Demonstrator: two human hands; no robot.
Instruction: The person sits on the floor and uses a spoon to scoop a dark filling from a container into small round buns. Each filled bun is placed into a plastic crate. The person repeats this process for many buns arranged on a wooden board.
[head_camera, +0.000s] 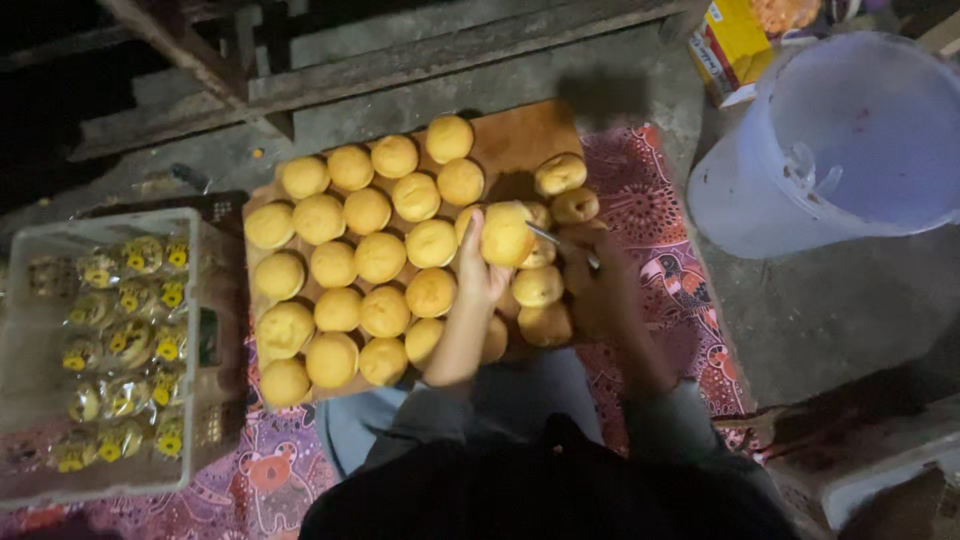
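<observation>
Left hand (478, 268): raised from the near edge over the board (520, 135), forearm running up from the lap, palm turned right, fingers curled and clamped on one bun (507, 234). Thumb lay on the bun's left side; the remaining fingers sat behind it, out of view.

Right hand (596, 290): in shadow right of the bun, wrist bent inward, fingers closed on a thin metal tool (560, 241). Whether knife or spoon could not be told. Its tip reached the bun's right side.

Held bun: round, golden yellow, smooth, matte top. It sat above the board's right-centre part, lifted clear of the others and resting against the left palm.

Other buns (350, 260): same colour and shape, set in close rows touching one another across the left and middle of the board. A few darker ones (560, 174) lay on the far right part, near the tool.

Board: brown wood, resting on a patterned red cloth (660, 220).

Crate (100, 225): clear plastic, left of the board, holding wrapped packets (130, 340) with yellow marks.

Bucket (840, 140): pale, large, far right, well apart from both hands.

Box (735, 40): yellow, at the far edge beside the bucket.
</observation>
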